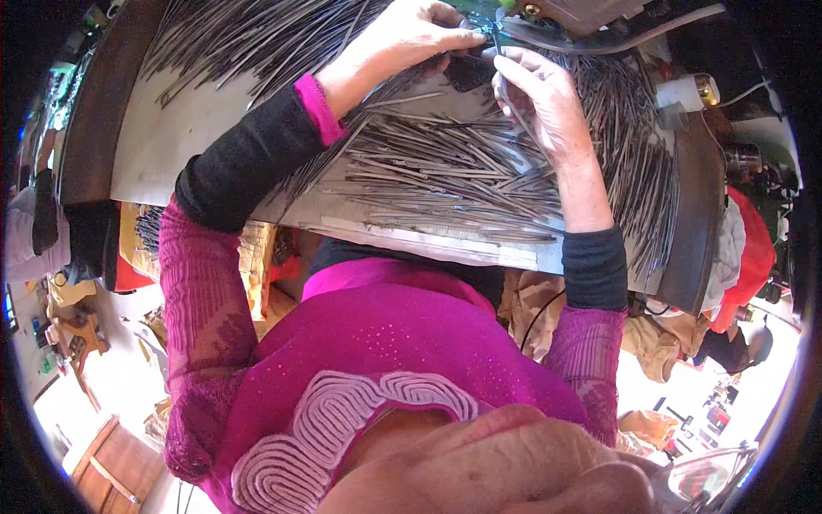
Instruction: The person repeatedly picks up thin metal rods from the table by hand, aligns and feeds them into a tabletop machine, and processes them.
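At the far middle of the table, my left hand (pixel 409 36) is closed in a pinch, with thumb and fingertips beside a small bluish, shiny part (pixel 490 26). What those fingers hold is hidden. Close by on the right, my right hand (pixel 548 94) pinches a thin dark strip (pixel 496 43) between thumb and fingers. The strip's upper end reaches the bluish part, and its lower length runs down past my palm. Beneath both hands lies a loose pile of thin grey strips (pixel 445 167), crossing each other on the table.
More long strips (pixel 265 38) lie at the far left, and another dense heap (pixel 638 163) covers the right side. A pale table (pixel 385 236) has dark wooden side edges. A white cylinder (pixel 681 92) and grey tubing (pixel 634 43) stand at the far right. Red cloth (pixel 752 248) hangs beyond.
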`<act>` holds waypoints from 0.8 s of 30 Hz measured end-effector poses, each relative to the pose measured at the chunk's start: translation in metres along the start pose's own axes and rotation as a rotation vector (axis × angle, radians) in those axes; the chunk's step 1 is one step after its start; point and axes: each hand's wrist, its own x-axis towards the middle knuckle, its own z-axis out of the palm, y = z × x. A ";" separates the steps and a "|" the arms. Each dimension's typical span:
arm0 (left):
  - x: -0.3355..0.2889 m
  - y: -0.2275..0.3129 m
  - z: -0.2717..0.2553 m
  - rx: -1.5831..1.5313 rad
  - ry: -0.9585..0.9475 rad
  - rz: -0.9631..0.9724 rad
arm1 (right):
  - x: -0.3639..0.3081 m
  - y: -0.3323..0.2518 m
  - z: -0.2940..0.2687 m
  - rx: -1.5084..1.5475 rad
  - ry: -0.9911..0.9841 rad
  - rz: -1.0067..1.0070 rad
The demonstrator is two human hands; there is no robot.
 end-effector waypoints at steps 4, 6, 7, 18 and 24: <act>-0.002 0.000 0.001 -0.039 0.015 0.024 | -0.002 -0.002 0.004 -0.001 0.036 0.018; -0.002 0.001 0.001 -0.028 0.021 0.027 | -0.001 0.000 0.003 0.029 0.020 0.017; -0.002 0.000 0.001 -0.030 0.022 0.029 | -0.001 0.001 0.003 0.062 0.005 0.017; 0.000 -0.004 0.000 -0.059 0.006 0.018 | 0.000 0.003 0.003 0.066 0.007 0.032; -0.003 0.008 -0.003 0.276 0.042 0.156 | -0.002 0.000 0.006 0.041 0.073 0.038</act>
